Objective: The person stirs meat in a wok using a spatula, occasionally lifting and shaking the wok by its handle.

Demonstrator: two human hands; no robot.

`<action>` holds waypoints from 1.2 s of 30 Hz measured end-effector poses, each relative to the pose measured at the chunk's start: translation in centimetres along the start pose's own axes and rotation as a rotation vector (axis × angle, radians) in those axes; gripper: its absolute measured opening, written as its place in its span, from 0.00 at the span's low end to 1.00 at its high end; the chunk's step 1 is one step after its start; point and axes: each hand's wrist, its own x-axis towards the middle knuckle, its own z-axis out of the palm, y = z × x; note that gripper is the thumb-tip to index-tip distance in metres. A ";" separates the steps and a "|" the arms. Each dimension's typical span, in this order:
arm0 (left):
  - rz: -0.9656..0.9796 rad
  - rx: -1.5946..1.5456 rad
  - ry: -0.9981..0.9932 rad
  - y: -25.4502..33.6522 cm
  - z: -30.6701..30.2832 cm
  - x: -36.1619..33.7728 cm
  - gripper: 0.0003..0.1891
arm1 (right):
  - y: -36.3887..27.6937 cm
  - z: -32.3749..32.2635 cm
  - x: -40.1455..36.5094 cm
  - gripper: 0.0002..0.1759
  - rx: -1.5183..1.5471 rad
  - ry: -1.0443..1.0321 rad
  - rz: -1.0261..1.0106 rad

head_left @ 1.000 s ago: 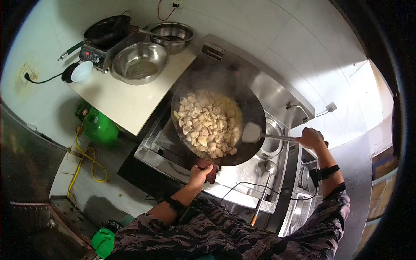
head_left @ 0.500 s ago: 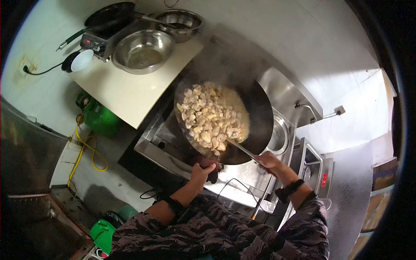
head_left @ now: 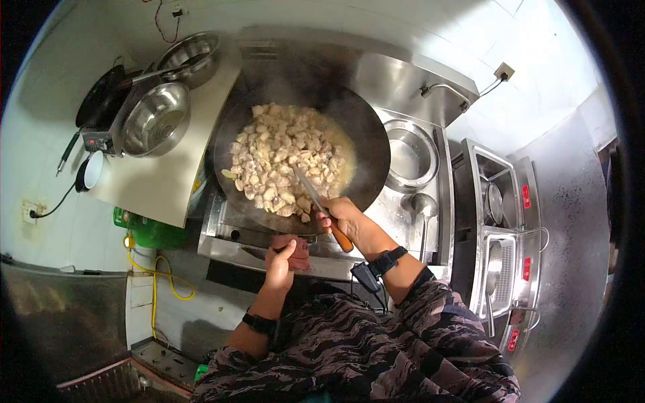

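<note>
A large dark wok (head_left: 371,144) sits on the steel stove, full of pale chopped meat pieces (head_left: 279,158) in a cloudy, steaming liquid. My right hand (head_left: 344,216) is wrapped around a spatula (head_left: 312,191) with a metal shaft and wooden handle. The spatula's blade is buried among the meat and cannot be seen. At the wok's near side, my left hand (head_left: 279,270) grips a dark red cloth (head_left: 297,252), thumb on top. The cloth lies against the near rim; whatever it covers there is hidden.
Right of the wok stand a round metal pot (head_left: 410,158) and a ladle (head_left: 422,207). Farther right are steel baskets (head_left: 498,269). On the left, a pale table (head_left: 176,191) holds metal basins (head_left: 156,121) and a dark pan (head_left: 101,97). A green gas cylinder (head_left: 158,232) stands below.
The view has swung, so the wok appears farther left. My right hand has moved inward over the wok's near side with the spatula. My left hand keeps hold of the cloth.
</note>
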 end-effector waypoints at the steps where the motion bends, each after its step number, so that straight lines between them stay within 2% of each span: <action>1: 0.002 -0.014 -0.009 0.1 0.1 -0.1 0.06 | 0.1 -0.5 0.0 0.18 0.078 -0.051 0.033; 6: 0.017 -0.059 0.046 -0.8 -1.0 0.4 0.07 | 2.1 -4.2 -1.6 0.21 0.363 -0.285 0.138; 8: -0.033 -0.082 -0.023 -0.9 -1.7 0.7 0.08 | 2.7 -5.1 -3.9 0.21 0.376 -0.281 0.152; 12: -0.004 -0.097 -0.004 -1.5 -2.3 1.2 0.09 | 5.8 -8.2 -7.5 0.22 0.493 -0.353 0.169; 13: 0.016 -0.102 -0.023 -1.5 -2.1 1.1 0.09 | 6.3 -8.1 -9.0 0.22 0.462 -0.253 0.157; 14: 0.036 -0.109 -0.042 -1.4 -1.7 0.8 0.08 | 6.5 -8.3 -10.5 0.23 0.447 -0.245 0.143; 18: -0.006 -0.137 -0.034 -0.2 -0.4 -0.2 0.07 | 7.2 -12.2 -14.3 0.25 0.169 -0.173 0.231; 19: -0.002 -0.121 -0.011 0.0 -0.1 -0.4 0.06 | 6.1 -12.5 -15.6 0.27 0.046 -0.078 0.288; 20: 0.003 -0.106 0.011 0.2 0.2 -0.5 0.05 | 5.2 -13.4 -16.7 0.27 -0.090 -0.019 0.261; 22: 0.006 -0.100 0.031 0.1 0.7 -0.4 0.04 | 1.6 -14.5 -19.0 0.23 -0.294 -0.049 0.189; 24: 0.003 -0.087 0.050 0.2 0.7 -0.4 0.04 | -2.8 -13.7 -20.9 0.18 -0.779 0.046 0.090; 26: -0.058 -0.139 -0.033 0.5 0.4 -0.6 0.07 | -4.3 -19.6 -18.3 0.18 -1.125 -0.296 -0.511; 28: -0.065 -0.125 -0.025 -0.1 0.2 -0.3 0.08 | -9.6 -15.1 -20.4 0.17 -1.337 -0.082 -0.235; 30: 0.093 -0.062 0.101 -2.1 -0.6 1.0 0.09 | -15.5 -6.9 -22.1 0.18 -1.314 0.100 0.327; 32: 0.017 -0.082 0.128 -0.9 0.2 0.2 0.11 | -18.0 -2.3 -22.1 0.21 -1.479 0.101 0.476; 34: -0.040 -0.058 0.219 0.6 1.1 -0.6 0.12 | -18.3 -1.5 -20.4 0.23 -1.408 0.074 0.528; 36: -0.041 -0.086 0.165 -0.9 0.0 0.4 0.11 | -16.6 -1.5 -18.2 0.24 -1.102 0.055 0.495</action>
